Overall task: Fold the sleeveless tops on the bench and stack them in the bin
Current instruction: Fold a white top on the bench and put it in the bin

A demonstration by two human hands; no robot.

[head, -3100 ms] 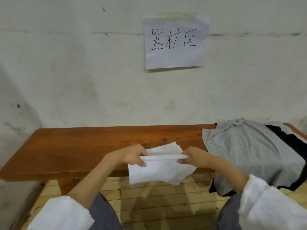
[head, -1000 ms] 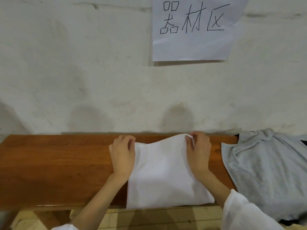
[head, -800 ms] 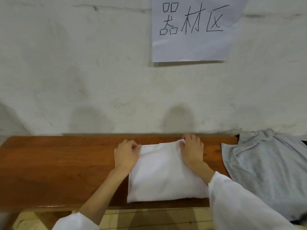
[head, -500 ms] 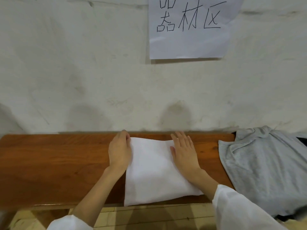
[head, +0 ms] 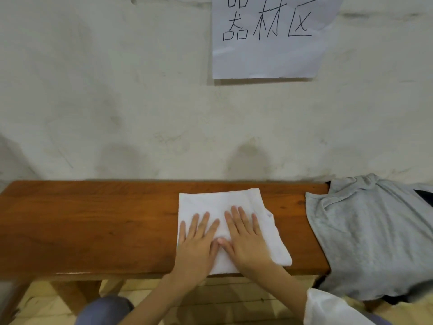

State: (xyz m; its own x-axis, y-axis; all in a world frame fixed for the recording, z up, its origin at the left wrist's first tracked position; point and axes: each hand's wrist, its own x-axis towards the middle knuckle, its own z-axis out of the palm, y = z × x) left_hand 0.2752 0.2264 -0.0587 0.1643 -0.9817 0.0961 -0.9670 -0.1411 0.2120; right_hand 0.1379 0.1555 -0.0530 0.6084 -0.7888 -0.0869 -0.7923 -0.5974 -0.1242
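A white sleeveless top (head: 220, 205), folded into a small rectangle, lies flat on the brown wooden bench (head: 93, 226) near its middle. My left hand (head: 196, 245) and my right hand (head: 246, 240) press flat on its near half, side by side, fingers straight and thumbs touching. A grey top (head: 375, 235) lies unfolded over the bench's right end and hangs over the front edge, with a dark garment (head: 424, 198) under it. No bin is in view.
A scuffed white wall (head: 140, 102) rises right behind the bench, with a paper sign (head: 269, 43) taped to it. Pale wooden floor (head: 229, 299) shows below the bench's front edge, and my knees are at the bottom of the view.
The white top went from held in the air to lying folded on the bench. Both hands slid from its far corners toward me and now press together on its near half.
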